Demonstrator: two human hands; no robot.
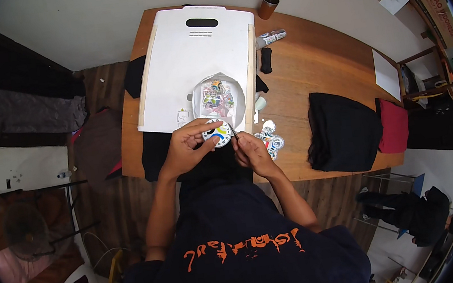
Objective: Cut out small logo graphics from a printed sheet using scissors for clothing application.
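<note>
My left hand (190, 143) pinches a round white disc (215, 134), flat like a sticker or patch, with blue, green and black shapes and lettering round its rim. Its thumb lies over the disc's face. Beside the disc's right edge, my right hand (251, 151) is closed round a thin dark tool (232, 131) whose tip points up toward the disc. Whether the tool is a blade or tweezers is too small to tell. Just beyond my hands sits a round white container (236, 90) with colourful printed pieces in it. More round pieces (273, 142) lie to the right of my right hand.
A white board (171, 63) with a handle slot lies on the wooden table (307, 63). Farther back stand a brown cup (269, 6) and a clear wrapped roll (271, 38). Folded black cloth (343, 130) and red cloth (392, 125) lie at the right.
</note>
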